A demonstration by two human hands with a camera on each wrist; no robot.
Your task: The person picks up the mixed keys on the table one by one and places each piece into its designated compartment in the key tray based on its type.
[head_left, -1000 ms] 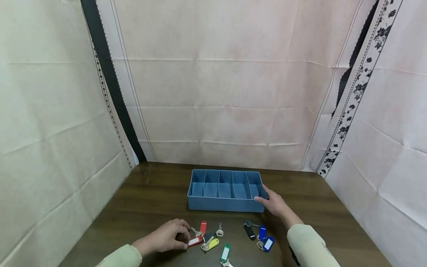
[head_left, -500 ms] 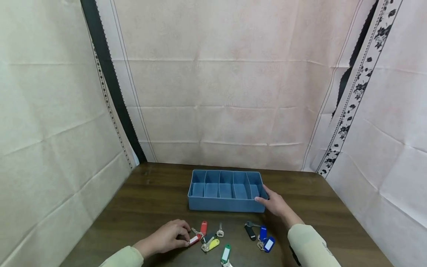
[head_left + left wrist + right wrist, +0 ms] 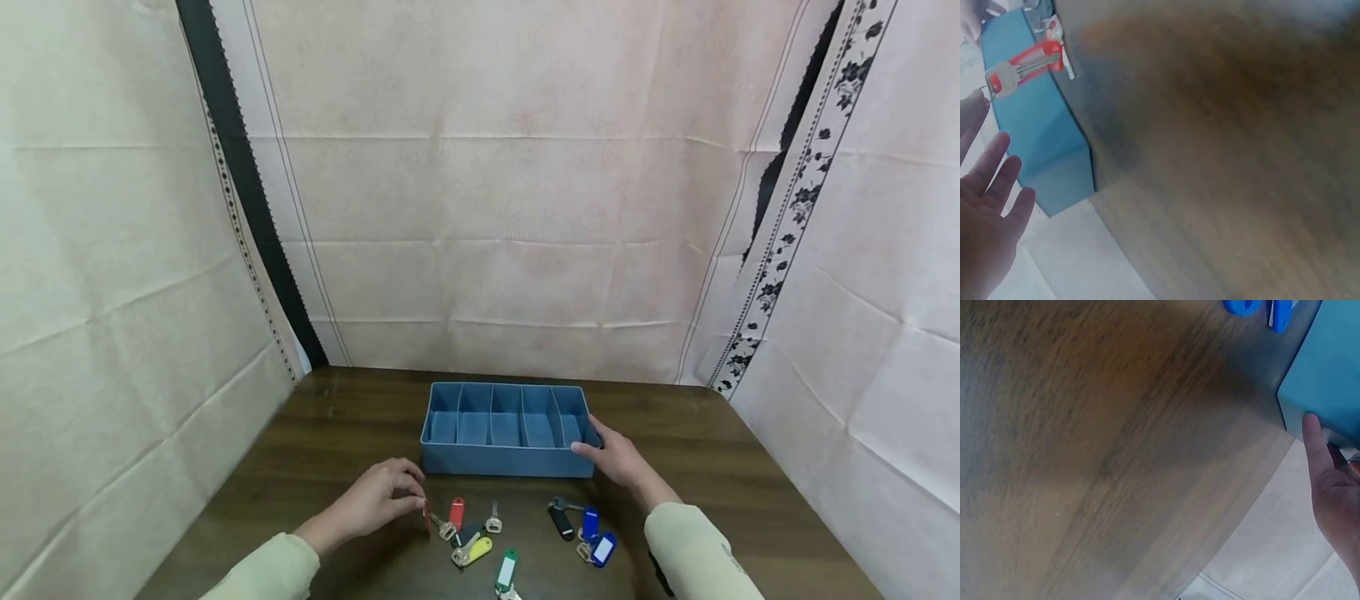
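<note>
In the head view, my left hand (image 3: 375, 497) pinches a red key tag (image 3: 426, 518) by its ring, lifted at the left of the key pile. The left wrist view shows the held tag and its key (image 3: 1005, 80) dangling from the fingertips. My right hand (image 3: 618, 458) grips the right end of a blue divided box (image 3: 502, 461), thumb against its front corner. Its other fingers are partly hidden behind the end wall. Beside the left hand lie another red tag (image 3: 457, 512), a yellow tag (image 3: 480, 547) and loose-looking keys (image 3: 492, 522).
Nearer the front is a green tag (image 3: 507, 570) with its key. To the right lie a black tag (image 3: 560, 522) and two blue tags (image 3: 603, 550) with keys. All rest on a brown wooden table (image 3: 360, 425), with pale cloth (image 3: 510, 192) hung around it.
The left hand has raised the red key tag off the table and away from the pile; the tag now hangs upright. The right hand keeps its hold on the box.
</note>
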